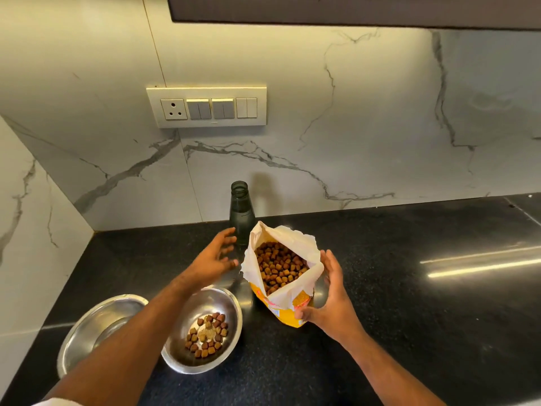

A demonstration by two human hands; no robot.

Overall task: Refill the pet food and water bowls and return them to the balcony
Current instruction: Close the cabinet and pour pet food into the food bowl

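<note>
An open yellow pet food bag (281, 306) full of brown kibble stands upright on the black counter (409, 303). My right hand (330, 297) holds its right side, thumb on the yellow front. My left hand (215, 259) hovers open just left of the bag, fingers spread, close to a dark uncapped bottle (241, 215) behind it. A steel bowl (202, 329) with a small pile of kibble sits at the front left, partly under my left forearm. A second steel bowl (96, 329) sits further left with no food in it.
A marble wall runs behind and to the left of the counter, forming a corner. A switch panel with a socket (206, 106) is on the back wall. A dark cabinet underside (351, 10) hangs above.
</note>
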